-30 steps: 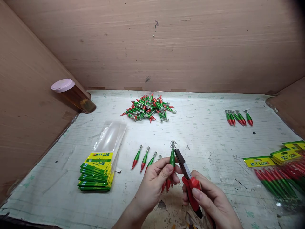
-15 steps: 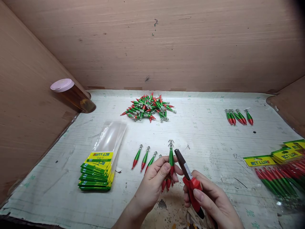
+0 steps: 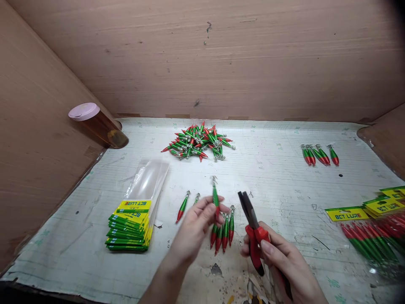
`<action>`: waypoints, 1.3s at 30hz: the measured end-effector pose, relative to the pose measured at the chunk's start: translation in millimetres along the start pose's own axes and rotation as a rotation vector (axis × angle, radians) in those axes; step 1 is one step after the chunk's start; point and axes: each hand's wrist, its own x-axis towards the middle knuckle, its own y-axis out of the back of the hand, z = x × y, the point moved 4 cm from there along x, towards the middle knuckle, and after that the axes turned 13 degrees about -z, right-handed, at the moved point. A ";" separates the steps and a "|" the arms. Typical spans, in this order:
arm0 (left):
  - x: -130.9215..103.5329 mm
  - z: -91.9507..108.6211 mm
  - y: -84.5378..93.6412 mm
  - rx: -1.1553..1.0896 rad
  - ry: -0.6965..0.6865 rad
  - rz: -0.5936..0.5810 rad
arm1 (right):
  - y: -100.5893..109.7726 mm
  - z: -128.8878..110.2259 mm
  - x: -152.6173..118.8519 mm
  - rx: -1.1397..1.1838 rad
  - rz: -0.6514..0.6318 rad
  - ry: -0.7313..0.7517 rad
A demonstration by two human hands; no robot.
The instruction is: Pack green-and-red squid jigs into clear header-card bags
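Note:
Between thumb and fingers, my left hand pinches a green-and-red squid jig, held upright with its hook crown on top. My right hand is closed round red-handled pliers, whose dark jaws are slightly parted and point up, apart from the jig. Below and beside my left hand lies a group of several squid jigs, red ends toward me. Another jig lies to the left of that hand, and one near it is partly covered by my fingers.
A pile of squid jigs lies at the back. Stacked plastic bags with yellow-green headers are at left, near a lidded bottle of brown liquid. Several jigs lie far right, above filled packs. Wooden walls enclose the table.
My left hand has shifted left with the jig, away from the pliers, uncovering the group of jigs below. The pliers' jaws and handles have spread apart.

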 end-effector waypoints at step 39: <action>149.2 188.7 135.7 1.876 0.028 0.482 | 53.2 27.6 30.6 0.058 0.267 -0.022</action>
